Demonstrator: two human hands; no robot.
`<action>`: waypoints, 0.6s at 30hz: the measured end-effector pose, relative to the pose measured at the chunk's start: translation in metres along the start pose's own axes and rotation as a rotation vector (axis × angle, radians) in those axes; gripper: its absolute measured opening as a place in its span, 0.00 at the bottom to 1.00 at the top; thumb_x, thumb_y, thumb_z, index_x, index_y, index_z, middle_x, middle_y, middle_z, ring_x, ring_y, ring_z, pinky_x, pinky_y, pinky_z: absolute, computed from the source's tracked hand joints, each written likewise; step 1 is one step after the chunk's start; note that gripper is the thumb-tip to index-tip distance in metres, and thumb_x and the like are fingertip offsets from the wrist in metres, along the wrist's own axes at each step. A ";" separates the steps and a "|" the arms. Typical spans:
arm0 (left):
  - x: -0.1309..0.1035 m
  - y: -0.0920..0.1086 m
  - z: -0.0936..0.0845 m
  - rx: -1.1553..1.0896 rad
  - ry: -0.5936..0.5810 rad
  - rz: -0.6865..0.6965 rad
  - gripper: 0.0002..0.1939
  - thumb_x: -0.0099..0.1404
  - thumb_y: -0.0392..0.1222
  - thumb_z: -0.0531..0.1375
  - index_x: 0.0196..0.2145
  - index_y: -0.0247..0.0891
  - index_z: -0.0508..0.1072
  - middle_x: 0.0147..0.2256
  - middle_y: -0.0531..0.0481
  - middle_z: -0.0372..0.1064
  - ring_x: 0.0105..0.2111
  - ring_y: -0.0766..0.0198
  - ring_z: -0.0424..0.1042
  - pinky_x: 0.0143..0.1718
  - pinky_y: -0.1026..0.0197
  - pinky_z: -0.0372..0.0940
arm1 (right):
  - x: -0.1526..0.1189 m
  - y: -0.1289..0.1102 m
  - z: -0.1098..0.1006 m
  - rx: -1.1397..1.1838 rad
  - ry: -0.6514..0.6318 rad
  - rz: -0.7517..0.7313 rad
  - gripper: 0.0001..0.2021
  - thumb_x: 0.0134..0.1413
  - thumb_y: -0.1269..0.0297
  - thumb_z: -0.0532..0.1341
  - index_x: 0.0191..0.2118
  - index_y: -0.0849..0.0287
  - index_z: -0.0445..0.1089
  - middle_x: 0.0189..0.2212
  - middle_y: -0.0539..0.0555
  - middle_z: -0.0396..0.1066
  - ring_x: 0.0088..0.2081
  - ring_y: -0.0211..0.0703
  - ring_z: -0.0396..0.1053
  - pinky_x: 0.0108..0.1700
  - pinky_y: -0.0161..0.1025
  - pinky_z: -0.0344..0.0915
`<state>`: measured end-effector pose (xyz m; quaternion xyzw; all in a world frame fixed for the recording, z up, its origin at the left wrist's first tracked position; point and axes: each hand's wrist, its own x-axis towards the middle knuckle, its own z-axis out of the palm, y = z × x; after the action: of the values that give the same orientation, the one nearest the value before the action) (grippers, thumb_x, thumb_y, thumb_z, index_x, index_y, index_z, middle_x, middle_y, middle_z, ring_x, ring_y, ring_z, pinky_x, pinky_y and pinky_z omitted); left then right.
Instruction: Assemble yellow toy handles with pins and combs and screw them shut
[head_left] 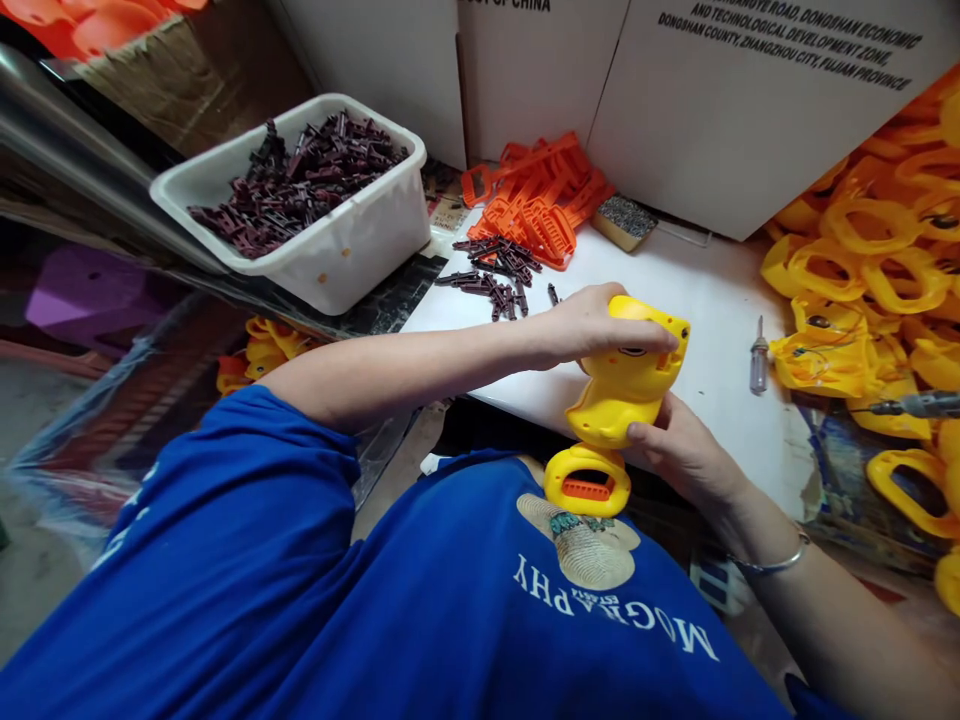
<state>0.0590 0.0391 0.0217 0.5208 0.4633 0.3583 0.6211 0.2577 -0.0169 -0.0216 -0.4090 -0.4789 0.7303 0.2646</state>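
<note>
A yellow plastic toy (626, 395) is held over the table's front edge, close to my chest. Its looped handle end (587, 480) points toward my body and has an orange insert (586, 488). My left hand (600, 325) grips the toy's upper end, with the fingers laid across its top. Lower on the right side, my right hand (675, 440) holds the toy, its thumb on the yellow surface and its other fingers hidden behind. Small dark parts (499, 275) lie on the white table (720, 300) beyond my left forearm.
A white bin (360, 235) of dark parts stands at the left. Orange pieces (532, 205) and a small box of screws (624, 220) lie at the back. A screwdriver (759, 358) rests at the right beside piled yellow parts (847, 260). Cardboard boxes (675, 120) stand behind.
</note>
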 end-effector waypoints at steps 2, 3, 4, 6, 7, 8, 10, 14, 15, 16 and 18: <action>0.004 0.003 0.001 0.005 -0.016 0.003 0.26 0.50 0.53 0.73 0.40 0.36 0.71 0.34 0.49 0.75 0.35 0.58 0.75 0.35 0.58 0.66 | 0.001 -0.002 -0.004 0.014 -0.017 0.019 0.33 0.45 0.49 0.77 0.56 0.55 0.72 0.53 0.60 0.80 0.50 0.58 0.80 0.53 0.50 0.77; 0.006 0.005 0.001 -0.001 -0.022 0.013 0.26 0.50 0.53 0.73 0.40 0.37 0.71 0.33 0.48 0.75 0.35 0.57 0.75 0.35 0.58 0.66 | 0.001 -0.002 -0.005 0.019 -0.001 0.013 0.33 0.46 0.49 0.77 0.56 0.55 0.72 0.53 0.60 0.80 0.50 0.58 0.80 0.53 0.51 0.77; 0.007 0.007 0.002 -0.014 -0.028 0.027 0.25 0.51 0.53 0.73 0.40 0.37 0.71 0.33 0.48 0.75 0.36 0.57 0.75 0.35 0.58 0.66 | 0.001 -0.003 -0.006 0.023 0.025 -0.002 0.32 0.46 0.49 0.76 0.55 0.55 0.72 0.52 0.60 0.80 0.50 0.58 0.79 0.54 0.51 0.77; 0.007 0.011 0.002 -0.044 -0.035 0.062 0.24 0.53 0.53 0.73 0.41 0.37 0.72 0.35 0.48 0.75 0.38 0.56 0.76 0.37 0.58 0.67 | 0.001 -0.003 -0.005 0.027 0.085 -0.036 0.32 0.44 0.50 0.77 0.54 0.55 0.72 0.52 0.60 0.80 0.50 0.59 0.79 0.53 0.52 0.77; 0.005 0.013 0.001 -0.061 -0.036 0.079 0.25 0.54 0.53 0.73 0.42 0.37 0.73 0.36 0.48 0.76 0.41 0.55 0.77 0.40 0.59 0.68 | 0.000 -0.002 -0.005 0.027 0.113 -0.052 0.31 0.43 0.50 0.77 0.53 0.54 0.73 0.51 0.59 0.80 0.50 0.59 0.79 0.53 0.52 0.77; 0.003 0.013 0.001 -0.082 -0.036 0.092 0.26 0.55 0.54 0.72 0.44 0.37 0.73 0.39 0.47 0.77 0.44 0.55 0.77 0.42 0.59 0.69 | -0.001 -0.002 -0.004 0.026 0.139 -0.069 0.31 0.42 0.50 0.78 0.52 0.54 0.73 0.51 0.59 0.80 0.50 0.60 0.79 0.53 0.52 0.77; -0.005 0.008 0.002 -0.152 -0.020 0.110 0.27 0.59 0.59 0.69 0.48 0.38 0.74 0.46 0.45 0.77 0.51 0.53 0.76 0.48 0.59 0.69 | -0.002 -0.001 -0.003 0.022 0.189 -0.110 0.33 0.40 0.49 0.79 0.51 0.54 0.73 0.51 0.59 0.81 0.50 0.60 0.79 0.53 0.53 0.77; -0.019 -0.015 0.012 -0.421 -0.154 0.080 0.31 0.61 0.67 0.66 0.50 0.39 0.78 0.52 0.41 0.78 0.55 0.52 0.76 0.54 0.56 0.70 | -0.002 0.004 0.001 0.001 0.258 -0.191 0.34 0.40 0.46 0.78 0.53 0.53 0.72 0.52 0.59 0.80 0.51 0.61 0.78 0.54 0.55 0.76; -0.021 -0.022 0.016 -0.488 -0.201 0.071 0.31 0.58 0.64 0.70 0.49 0.38 0.79 0.51 0.40 0.79 0.52 0.52 0.77 0.54 0.56 0.71 | -0.001 0.006 0.003 -0.006 0.259 -0.193 0.34 0.40 0.46 0.78 0.53 0.52 0.72 0.52 0.59 0.80 0.52 0.62 0.78 0.54 0.55 0.76; -0.023 -0.026 0.020 -0.546 -0.209 0.060 0.29 0.56 0.61 0.73 0.47 0.38 0.80 0.49 0.40 0.80 0.49 0.54 0.79 0.53 0.56 0.72 | 0.001 0.008 0.005 -0.008 0.256 -0.190 0.34 0.41 0.47 0.77 0.53 0.52 0.72 0.53 0.59 0.80 0.53 0.62 0.78 0.54 0.55 0.76; -0.024 -0.032 0.027 -0.644 -0.149 0.058 0.26 0.53 0.55 0.76 0.44 0.36 0.80 0.45 0.42 0.82 0.43 0.57 0.80 0.48 0.58 0.74 | 0.003 0.010 0.009 -0.002 0.237 -0.171 0.34 0.42 0.48 0.77 0.55 0.53 0.71 0.53 0.59 0.79 0.53 0.61 0.77 0.56 0.54 0.76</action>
<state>0.0758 0.0020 -0.0038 0.3354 0.2645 0.4648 0.7756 0.2487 -0.0230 -0.0296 -0.4504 -0.4782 0.6512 0.3801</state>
